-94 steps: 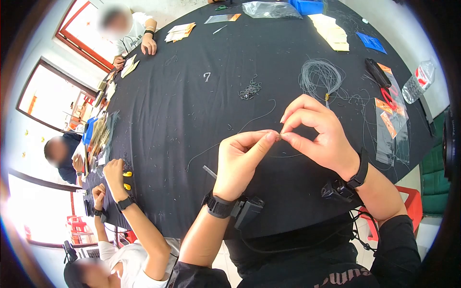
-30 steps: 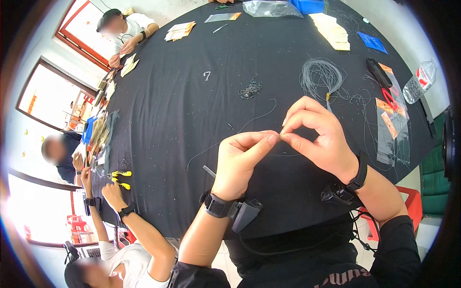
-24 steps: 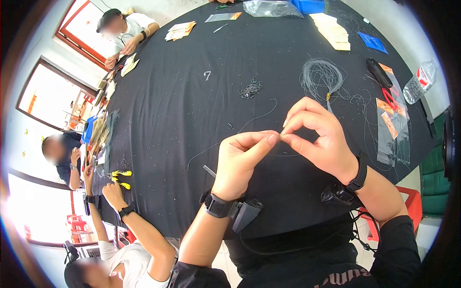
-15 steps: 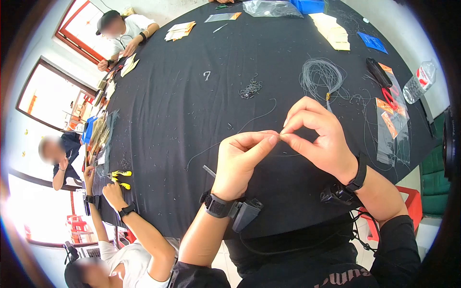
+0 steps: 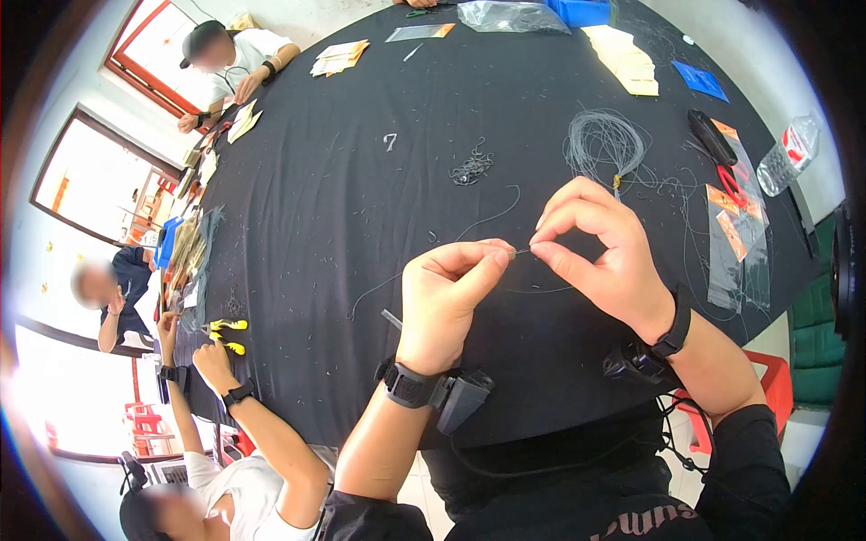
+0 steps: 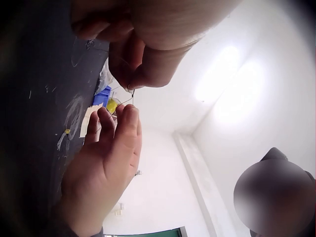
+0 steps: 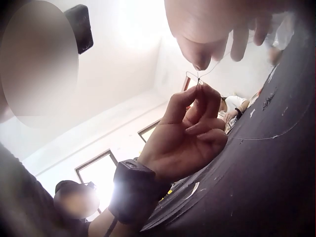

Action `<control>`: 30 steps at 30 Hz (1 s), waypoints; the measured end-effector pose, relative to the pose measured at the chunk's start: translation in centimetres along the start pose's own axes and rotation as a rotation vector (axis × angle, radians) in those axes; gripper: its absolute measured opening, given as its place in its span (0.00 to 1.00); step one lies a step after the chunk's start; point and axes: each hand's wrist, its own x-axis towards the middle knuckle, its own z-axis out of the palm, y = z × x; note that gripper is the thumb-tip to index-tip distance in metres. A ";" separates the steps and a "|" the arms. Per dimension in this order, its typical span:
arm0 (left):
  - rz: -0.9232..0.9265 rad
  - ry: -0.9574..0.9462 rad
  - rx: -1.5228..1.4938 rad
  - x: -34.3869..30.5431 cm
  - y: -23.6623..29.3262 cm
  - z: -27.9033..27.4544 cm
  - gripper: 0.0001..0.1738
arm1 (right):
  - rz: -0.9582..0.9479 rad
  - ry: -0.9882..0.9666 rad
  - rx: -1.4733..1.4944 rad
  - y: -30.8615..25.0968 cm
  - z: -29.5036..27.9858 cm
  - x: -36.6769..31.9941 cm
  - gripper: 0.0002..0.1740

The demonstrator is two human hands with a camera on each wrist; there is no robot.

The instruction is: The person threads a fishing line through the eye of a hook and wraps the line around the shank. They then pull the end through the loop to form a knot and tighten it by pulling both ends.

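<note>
We see left hand point(image 5: 446, 288) and right hand point(image 5: 600, 261) each pinched on the thin line point(image 5: 520, 253), held taut above the black surface point(image 5: 361, 198); risk we flag: line slips a pinch if tension jumps, or its tail snags the loose coil point(image 5: 603, 142).

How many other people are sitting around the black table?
3: far person in white, top left; middle person in dark, left edge; near person, bottom left. Others may be hidden.
</note>
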 end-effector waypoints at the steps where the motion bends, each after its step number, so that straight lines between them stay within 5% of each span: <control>1: 0.002 0.004 -0.003 0.0 0.0 0.0 0.07 | 0.000 -0.011 0.012 0.1 0.0 0.0 0.06; 20: 0.060 0.088 0.047 -0.1 0.1 0.2 0.09 | 0.184 -0.118 0.099 -0.2 0.5 -0.5 0.04; 30: 0.194 0.147 0.407 -0.1 -0.2 0.4 0.05 | 0.188 -0.123 0.078 -0.7 0.4 -0.5 0.04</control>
